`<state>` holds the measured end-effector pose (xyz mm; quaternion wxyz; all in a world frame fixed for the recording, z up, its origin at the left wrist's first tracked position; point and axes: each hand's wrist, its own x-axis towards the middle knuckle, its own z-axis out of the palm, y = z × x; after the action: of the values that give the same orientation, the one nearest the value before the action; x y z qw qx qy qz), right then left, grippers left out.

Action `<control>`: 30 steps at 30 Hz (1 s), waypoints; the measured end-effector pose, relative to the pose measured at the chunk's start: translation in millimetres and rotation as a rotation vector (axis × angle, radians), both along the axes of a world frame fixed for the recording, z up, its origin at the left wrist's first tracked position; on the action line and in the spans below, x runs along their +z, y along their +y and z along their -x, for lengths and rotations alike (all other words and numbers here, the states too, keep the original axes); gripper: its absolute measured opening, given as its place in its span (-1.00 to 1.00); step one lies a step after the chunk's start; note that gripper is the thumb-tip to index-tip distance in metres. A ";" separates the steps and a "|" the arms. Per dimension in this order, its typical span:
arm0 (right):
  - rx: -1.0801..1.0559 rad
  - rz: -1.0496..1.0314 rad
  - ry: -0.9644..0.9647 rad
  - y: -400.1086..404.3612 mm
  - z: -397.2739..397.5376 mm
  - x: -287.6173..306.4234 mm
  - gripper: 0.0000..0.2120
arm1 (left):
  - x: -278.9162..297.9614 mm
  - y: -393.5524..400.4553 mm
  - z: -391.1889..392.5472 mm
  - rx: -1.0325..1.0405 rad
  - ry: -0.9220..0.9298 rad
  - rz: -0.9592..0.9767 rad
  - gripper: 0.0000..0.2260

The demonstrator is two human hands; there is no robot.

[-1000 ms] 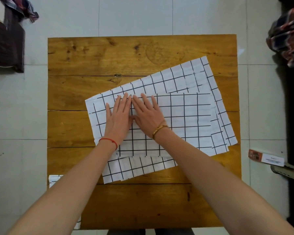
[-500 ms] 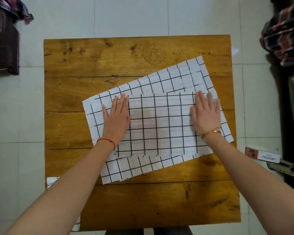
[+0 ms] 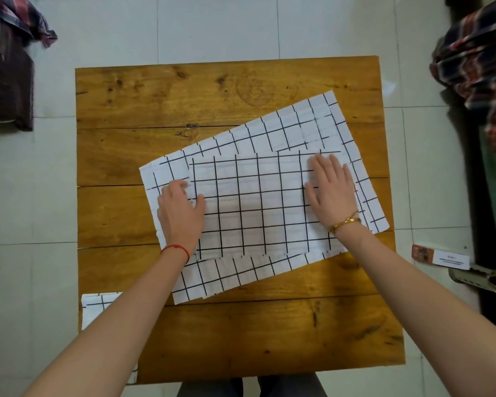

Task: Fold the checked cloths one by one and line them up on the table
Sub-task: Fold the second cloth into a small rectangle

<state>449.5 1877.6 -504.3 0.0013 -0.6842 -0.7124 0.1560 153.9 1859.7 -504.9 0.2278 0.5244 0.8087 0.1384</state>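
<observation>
A folded white cloth with black checks lies in the middle of the wooden table. It sits on top of a larger checked cloth that lies at a slant. My left hand grips the folded cloth's left edge, fingers curled under and thumb on top. Near the cloth's right edge my right hand presses flat, fingers straight. A third checked cloth lies at the table's near left corner, partly hidden by my left forearm.
Bare wood shows along the far side and the near side of the table. On the tiled floor are plaid garments at the far left and right, a small box and a sandal.
My right hand slid from beside the left hand across the folded cloth to its right edge. My left hand shifted to the left edge and its fingers curled around it.
</observation>
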 end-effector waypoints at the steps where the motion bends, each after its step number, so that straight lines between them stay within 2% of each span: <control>1: 0.046 -0.006 0.009 -4.3 6.1 0.2 -0.48 | -0.9 -6.5 1.5 0.061 -0.035 0.041 -0.70; 8: 0.265 -0.009 0.027 -31.4 44.5 -5.0 -0.46 | 1.6 -28.7 1.3 0.247 -0.137 0.204 -0.68; 13: 0.272 0.070 -0.025 -38.1 53.8 -9.6 -0.42 | 6.7 -23.5 -5.6 0.282 -0.221 0.250 -0.66; 18: 0.252 0.072 -0.020 -38.8 57.4 -8.5 -0.42 | 15.2 -22.3 -6.3 0.378 -0.424 0.240 -0.64; 23: 0.276 0.061 -0.024 -41.5 68.8 -7.2 -0.40 | 30.7 -23.3 11.1 0.358 -0.687 0.306 -0.42; 30: 0.345 0.067 -0.024 -48.9 112.8 -7.7 -0.38 | 63.7 -31.3 44.7 0.171 -0.744 0.269 -0.31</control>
<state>336.6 1828.8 -512.1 -0.0566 -0.5531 -0.8138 0.1694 109.3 1828.3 -441.1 0.5592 0.3349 0.7226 0.2301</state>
